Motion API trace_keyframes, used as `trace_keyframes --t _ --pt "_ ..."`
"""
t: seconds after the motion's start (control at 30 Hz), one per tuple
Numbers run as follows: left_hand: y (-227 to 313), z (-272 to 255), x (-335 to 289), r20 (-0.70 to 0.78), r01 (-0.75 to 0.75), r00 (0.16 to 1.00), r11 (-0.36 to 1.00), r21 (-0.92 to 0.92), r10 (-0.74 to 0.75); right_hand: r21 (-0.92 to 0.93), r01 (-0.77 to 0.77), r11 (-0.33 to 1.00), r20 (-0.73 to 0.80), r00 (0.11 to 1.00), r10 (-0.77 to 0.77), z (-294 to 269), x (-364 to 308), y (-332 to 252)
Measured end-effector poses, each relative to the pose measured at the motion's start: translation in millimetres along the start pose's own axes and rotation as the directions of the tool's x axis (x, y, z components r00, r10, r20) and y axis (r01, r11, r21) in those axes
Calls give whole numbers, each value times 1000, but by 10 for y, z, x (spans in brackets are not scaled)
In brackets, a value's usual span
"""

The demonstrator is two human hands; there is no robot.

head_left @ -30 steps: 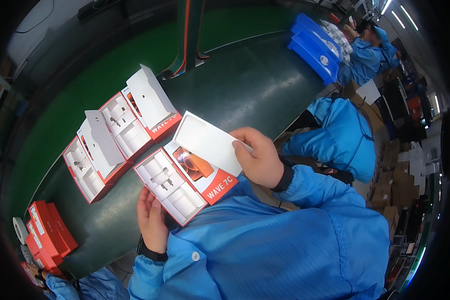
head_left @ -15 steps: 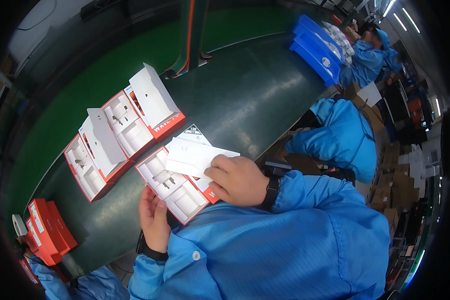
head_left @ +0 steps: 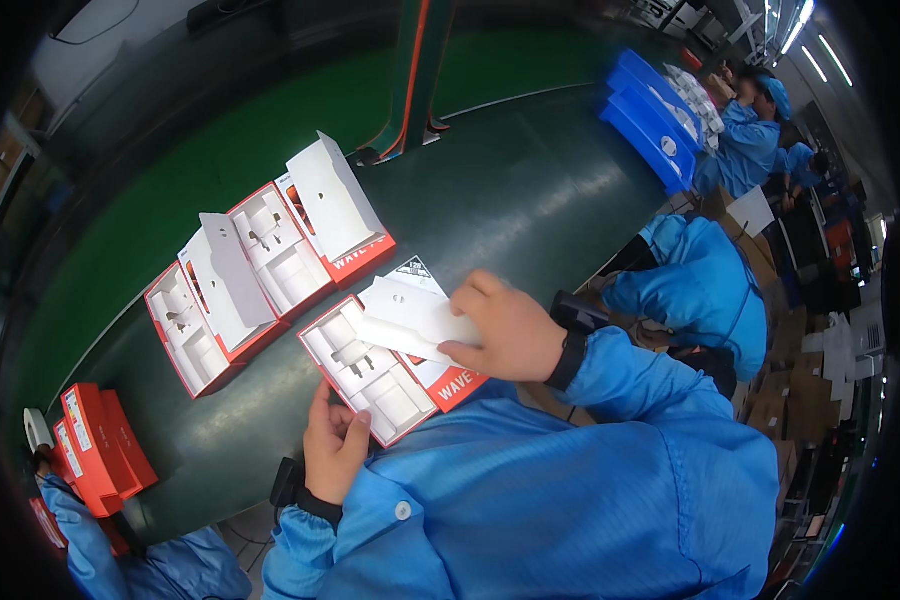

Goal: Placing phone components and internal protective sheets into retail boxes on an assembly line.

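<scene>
Close to my body is an open red-edged box (head_left: 402, 402) with a white compartmented tray; a charger plug (head_left: 351, 356) with metal prongs shows in one compartment. My left hand (head_left: 335, 447) grips its near left corner, thumb against the side wall. My right hand (head_left: 510, 328) pinches a folded white card piece (head_left: 410, 308) between thumb and fingers, tilted above the box's right half. Part of the printed panel beneath it is hidden. A white sheet with a black triangular mark (head_left: 417, 268) sticks out behind the card.
Farther left on the dark green table (head_left: 510, 190) stand two similar open boxes (head_left: 280, 260) with raised white flaps. Red closed boxes (head_left: 105, 450) sit at the left end near a co-worker's sleeve (head_left: 75, 530). Blue bins (head_left: 650, 120) stand far right. Co-workers sit along the right side.
The whole view has shifted slightly. My right hand has turned the white card piece and tilted it, uncovering more of the box's red front edge. My left hand still grips the box.
</scene>
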State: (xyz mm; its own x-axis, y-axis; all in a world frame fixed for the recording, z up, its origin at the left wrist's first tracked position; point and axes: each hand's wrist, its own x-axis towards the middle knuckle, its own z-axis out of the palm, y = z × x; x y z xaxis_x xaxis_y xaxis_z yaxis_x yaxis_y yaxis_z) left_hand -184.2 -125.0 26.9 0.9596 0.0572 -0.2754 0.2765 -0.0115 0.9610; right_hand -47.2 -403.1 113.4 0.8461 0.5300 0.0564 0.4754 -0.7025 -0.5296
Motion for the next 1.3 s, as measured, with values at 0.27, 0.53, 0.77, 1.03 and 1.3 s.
trace_keyframes --t 0.27,0.53,0.77,1.03,1.3 --pt "11 5 8 2 41 999 996 -81 -41 75 -155 985 221 966 135 67 50 111" --pt "49 -4 52 -21 47 999 992 -116 -50 614 -341 711 157 936 314 468 -95 241" --pt "-44 -49 88 -118 17 992 979 -205 -42 601 -227 767 123 974 192 566 60 231" --pt "294 -408 -89 -135 -54 989 999 -4 53 600 -176 780 41 981 190 397 39 392" --pt "650 -2777 48 -486 331 438 367 869 756 657 -134 742 -45 975 216 97 331 348"
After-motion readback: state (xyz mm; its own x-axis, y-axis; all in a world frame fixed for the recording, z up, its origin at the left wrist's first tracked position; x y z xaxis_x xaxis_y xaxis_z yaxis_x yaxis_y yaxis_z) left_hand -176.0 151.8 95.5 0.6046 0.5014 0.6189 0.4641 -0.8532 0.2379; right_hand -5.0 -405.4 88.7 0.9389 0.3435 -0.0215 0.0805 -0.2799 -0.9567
